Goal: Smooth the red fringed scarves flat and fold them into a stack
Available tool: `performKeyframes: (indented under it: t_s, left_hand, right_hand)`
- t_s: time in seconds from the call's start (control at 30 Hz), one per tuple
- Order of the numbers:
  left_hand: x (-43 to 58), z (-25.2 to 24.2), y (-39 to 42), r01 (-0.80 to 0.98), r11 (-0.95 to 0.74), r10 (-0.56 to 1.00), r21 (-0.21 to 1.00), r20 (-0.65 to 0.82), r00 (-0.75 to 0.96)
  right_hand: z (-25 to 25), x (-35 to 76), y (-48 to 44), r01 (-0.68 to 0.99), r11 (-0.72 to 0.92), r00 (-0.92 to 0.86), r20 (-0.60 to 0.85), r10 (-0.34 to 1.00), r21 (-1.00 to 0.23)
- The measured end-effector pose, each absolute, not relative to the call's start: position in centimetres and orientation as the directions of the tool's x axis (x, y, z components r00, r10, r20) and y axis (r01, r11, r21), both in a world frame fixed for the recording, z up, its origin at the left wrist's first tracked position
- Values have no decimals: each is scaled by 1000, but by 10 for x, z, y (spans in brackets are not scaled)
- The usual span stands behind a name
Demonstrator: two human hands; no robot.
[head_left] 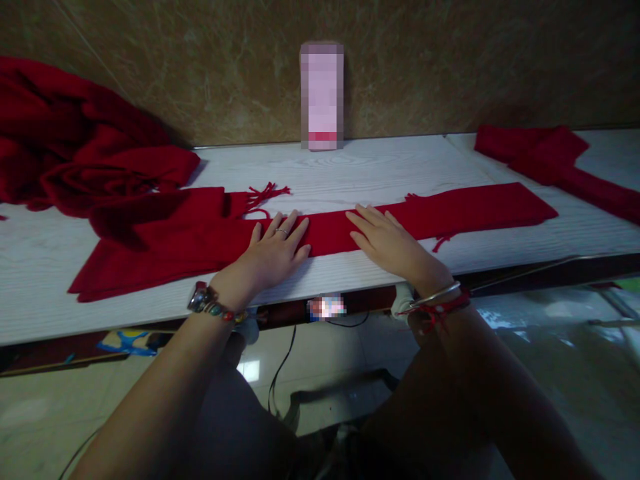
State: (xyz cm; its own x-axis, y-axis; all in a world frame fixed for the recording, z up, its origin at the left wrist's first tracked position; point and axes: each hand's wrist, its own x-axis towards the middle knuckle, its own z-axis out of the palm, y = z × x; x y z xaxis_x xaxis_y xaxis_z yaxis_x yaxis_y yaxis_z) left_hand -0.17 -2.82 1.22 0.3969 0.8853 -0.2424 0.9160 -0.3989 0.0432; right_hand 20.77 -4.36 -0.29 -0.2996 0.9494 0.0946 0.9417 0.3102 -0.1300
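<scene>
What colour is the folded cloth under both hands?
The folded cloth is solid red, as the head view shows.

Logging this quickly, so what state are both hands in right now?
Left hand: open, palm down on the folded red cloth.
Right hand: open, palm down on the same cloth.

Silver bangle (443, 293), beaded bracelet (228, 316), ring (281, 231)

Can't see part of folded red cloth (475, 208) beneath left grip (277, 250) and right grip (387, 241). Lose red heap (100, 133) at left edge, second red cloth (537, 157) at right, table (400, 167) at both. Can't read pixelated upright object (323, 93) or identify pixelated patch (326, 307) below. Can't make out blue-and-yellow item (131, 341), partly hidden.
</scene>
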Motion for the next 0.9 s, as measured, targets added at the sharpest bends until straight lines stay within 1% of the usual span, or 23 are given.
performKeyframes:
  t_s: [0.13, 0.27, 0.33, 0.43, 0.53, 0.67, 0.73, 0.9]
  left_hand:
    - [-1, 13, -28, 914, -402, 883, 54, -242, 402]
    - [-1, 14, -29, 918, -394, 886, 43, -249, 391]
    - [-1, 13, -29, 920, -390, 886, 35, -256, 386]
    - [-2, 11, -28, 911, -409, 883, 41, -236, 407]
    - [-2, 10, -27, 907, -417, 882, 51, -220, 417]
    - [-1, 13, -28, 920, -391, 886, 39, -257, 387]
    - [0, 13, -28, 921, -389, 886, 34, -261, 384]
    - [-1, 12, -29, 914, -405, 887, 38, -226, 402]
  right_hand:
    - [-7, 221, -37, 955, 259, -243, 121, 963, -144]
    - [-8, 235, -31, 974, 155, -141, 94, 986, -164]
    - [-8, 239, -29, 977, 132, -119, 89, 989, -167]
    - [-10, 239, -30, 968, 170, -148, 129, 981, -183]
    - [-11, 230, -33, 948, 257, -227, 169, 959, -190]
    - [-10, 216, -39, 913, 376, -352, 161, 922, -157]
    - [-9, 212, -41, 904, 398, -377, 150, 914, -153]
    - [-9, 213, -39, 906, 392, -372, 142, 917, -161]
